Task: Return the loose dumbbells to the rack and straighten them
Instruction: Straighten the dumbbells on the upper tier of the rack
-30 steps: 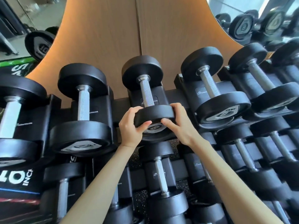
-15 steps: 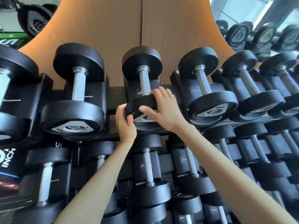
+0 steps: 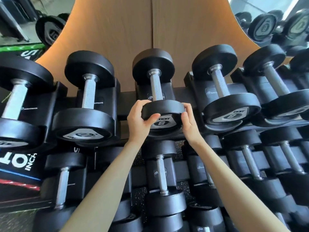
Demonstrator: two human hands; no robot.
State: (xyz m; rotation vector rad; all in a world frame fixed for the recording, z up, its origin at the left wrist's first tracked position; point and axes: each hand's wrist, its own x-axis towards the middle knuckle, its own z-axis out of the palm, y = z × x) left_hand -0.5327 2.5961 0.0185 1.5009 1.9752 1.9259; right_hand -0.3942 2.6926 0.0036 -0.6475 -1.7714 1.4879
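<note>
wood panel wall (image 3: 117, 39), mirrors (image 3: 260, 7) beside

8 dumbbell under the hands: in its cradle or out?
In. The dumbbell lies along its cradle, near head in the front saddle; left hand and right hand grip that head.

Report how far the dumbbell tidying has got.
Done: every top-row cradle of the black metal rack in view holds a dumbbell. In hand: left hand and right hand grip the near head of the black round-headed dumbbell marked 8, seated in its cradle. Left: perhaps the neighbouring black dumbbell marked 10, whose label looks turned.
</note>
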